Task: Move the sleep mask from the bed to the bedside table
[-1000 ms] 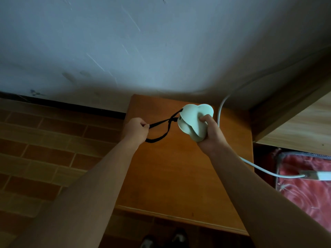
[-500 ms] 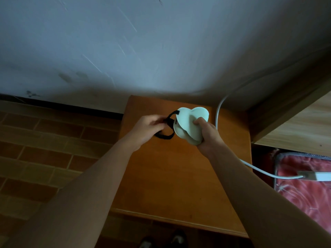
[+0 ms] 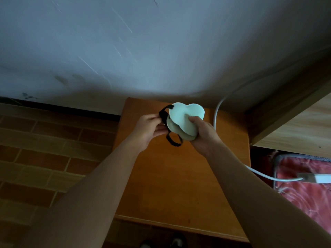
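Observation:
A pale green sleep mask, folded in half, is held in the air over the far part of the orange wooden bedside table. My right hand grips the folded mask from below and to the right. My left hand pinches its black strap right beside the mask. A loop of the strap hangs down between my hands. I cannot tell whether the loop touches the tabletop.
A white cable runs down the wall along the table's right side to a white plug block on the red bedding. The wooden bed frame stands at the right. Brick-pattern floor lies to the left. The grey wall is behind.
My left hand has moved right along the strap until it is next to the mask, so the strap now bunches and hangs in a loop. The mask stays over the table.

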`<state>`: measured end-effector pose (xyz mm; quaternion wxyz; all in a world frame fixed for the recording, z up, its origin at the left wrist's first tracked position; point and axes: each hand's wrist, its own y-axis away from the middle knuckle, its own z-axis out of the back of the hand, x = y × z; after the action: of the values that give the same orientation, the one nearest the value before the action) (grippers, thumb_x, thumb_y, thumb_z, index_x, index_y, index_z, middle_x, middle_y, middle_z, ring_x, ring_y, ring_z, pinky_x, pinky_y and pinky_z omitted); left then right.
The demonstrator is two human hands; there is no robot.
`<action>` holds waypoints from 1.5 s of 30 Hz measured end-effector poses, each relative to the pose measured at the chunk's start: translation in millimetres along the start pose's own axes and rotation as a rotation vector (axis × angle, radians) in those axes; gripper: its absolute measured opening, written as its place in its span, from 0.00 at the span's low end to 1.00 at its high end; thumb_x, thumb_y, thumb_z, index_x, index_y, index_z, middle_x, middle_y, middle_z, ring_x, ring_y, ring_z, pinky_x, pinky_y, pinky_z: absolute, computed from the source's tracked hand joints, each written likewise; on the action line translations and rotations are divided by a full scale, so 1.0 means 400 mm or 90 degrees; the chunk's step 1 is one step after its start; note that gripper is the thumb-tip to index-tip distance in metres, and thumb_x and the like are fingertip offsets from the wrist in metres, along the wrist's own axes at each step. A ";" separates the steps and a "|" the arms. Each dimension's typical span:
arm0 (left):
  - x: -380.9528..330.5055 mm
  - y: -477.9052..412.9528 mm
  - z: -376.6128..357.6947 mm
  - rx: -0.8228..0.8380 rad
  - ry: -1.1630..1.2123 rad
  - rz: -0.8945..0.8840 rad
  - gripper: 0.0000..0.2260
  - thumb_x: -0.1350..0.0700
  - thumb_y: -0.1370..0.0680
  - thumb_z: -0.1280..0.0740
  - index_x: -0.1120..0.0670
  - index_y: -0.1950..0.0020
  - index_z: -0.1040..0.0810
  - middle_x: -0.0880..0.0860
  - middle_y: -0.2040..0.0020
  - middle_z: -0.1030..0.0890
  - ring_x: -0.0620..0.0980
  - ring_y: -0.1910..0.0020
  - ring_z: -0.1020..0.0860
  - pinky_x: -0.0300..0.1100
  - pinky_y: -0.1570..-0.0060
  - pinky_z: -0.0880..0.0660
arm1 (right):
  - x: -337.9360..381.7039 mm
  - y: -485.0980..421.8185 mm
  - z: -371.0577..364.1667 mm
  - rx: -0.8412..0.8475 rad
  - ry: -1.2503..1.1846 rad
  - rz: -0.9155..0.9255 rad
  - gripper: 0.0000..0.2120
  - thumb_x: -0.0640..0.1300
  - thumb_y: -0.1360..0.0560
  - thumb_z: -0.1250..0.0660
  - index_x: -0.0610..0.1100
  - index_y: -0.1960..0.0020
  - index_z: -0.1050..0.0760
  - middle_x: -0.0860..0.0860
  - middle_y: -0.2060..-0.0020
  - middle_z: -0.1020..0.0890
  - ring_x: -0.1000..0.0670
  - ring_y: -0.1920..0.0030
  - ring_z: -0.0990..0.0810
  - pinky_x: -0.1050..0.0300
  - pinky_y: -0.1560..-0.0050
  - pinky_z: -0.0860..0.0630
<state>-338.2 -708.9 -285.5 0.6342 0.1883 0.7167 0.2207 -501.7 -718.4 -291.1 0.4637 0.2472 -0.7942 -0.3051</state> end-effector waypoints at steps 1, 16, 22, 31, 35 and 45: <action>-0.002 -0.003 -0.004 0.018 0.062 0.021 0.12 0.61 0.22 0.44 0.60 0.46 0.23 0.58 0.51 0.18 0.52 0.55 0.17 0.42 0.58 0.19 | -0.003 -0.002 0.000 -0.001 0.005 0.006 0.16 0.40 0.26 0.35 0.39 0.41 0.35 0.43 0.49 0.25 0.42 0.46 0.25 0.48 0.52 0.22; 0.025 -0.062 0.005 -0.072 0.027 0.033 0.14 0.66 0.26 0.35 0.62 0.41 0.27 0.57 0.47 0.23 0.52 0.51 0.22 0.41 0.56 0.22 | -0.007 -0.040 0.047 0.045 0.267 0.011 0.25 0.43 0.26 0.36 0.40 0.32 0.39 0.43 0.39 0.28 0.43 0.42 0.26 0.51 0.54 0.20; 0.065 -0.079 0.015 -0.175 -0.103 0.005 0.12 0.67 0.27 0.34 0.63 0.43 0.24 0.57 0.51 0.22 0.50 0.56 0.22 0.35 0.64 0.25 | -0.012 -0.071 0.054 -0.006 0.482 0.070 0.22 0.38 0.25 0.38 0.37 0.33 0.37 0.41 0.39 0.27 0.42 0.41 0.26 0.49 0.44 0.23; 0.098 -0.086 0.024 -0.154 -0.282 -0.052 0.16 0.64 0.26 0.34 0.59 0.39 0.26 0.57 0.42 0.23 0.55 0.42 0.26 0.41 0.48 0.31 | -0.049 -0.095 0.045 -0.142 0.550 0.196 0.24 0.44 0.27 0.33 0.43 0.33 0.37 0.44 0.40 0.23 0.49 0.50 0.25 0.64 0.66 0.27; 0.085 -0.081 0.023 -0.115 -0.257 -0.056 0.21 0.66 0.27 0.36 0.53 0.36 0.29 0.52 0.44 0.24 0.45 0.51 0.26 0.32 0.58 0.32 | -0.049 -0.088 0.041 -0.140 0.534 0.216 0.23 0.43 0.25 0.36 0.45 0.32 0.37 0.45 0.38 0.24 0.47 0.44 0.25 0.58 0.57 0.26; 0.068 -0.071 0.041 -0.123 -0.229 -0.039 0.19 0.63 0.25 0.43 0.52 0.36 0.29 0.48 0.45 0.27 0.43 0.48 0.28 0.40 0.47 0.29 | -0.040 -0.064 0.045 -0.152 0.529 0.222 0.21 0.48 0.23 0.41 0.46 0.31 0.37 0.46 0.34 0.28 0.49 0.41 0.28 0.58 0.51 0.30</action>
<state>-325.0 -716.5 -325.3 0.7736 0.1410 0.5726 0.2320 -507.7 -720.5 -325.7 0.8122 0.1557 -0.5302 -0.1871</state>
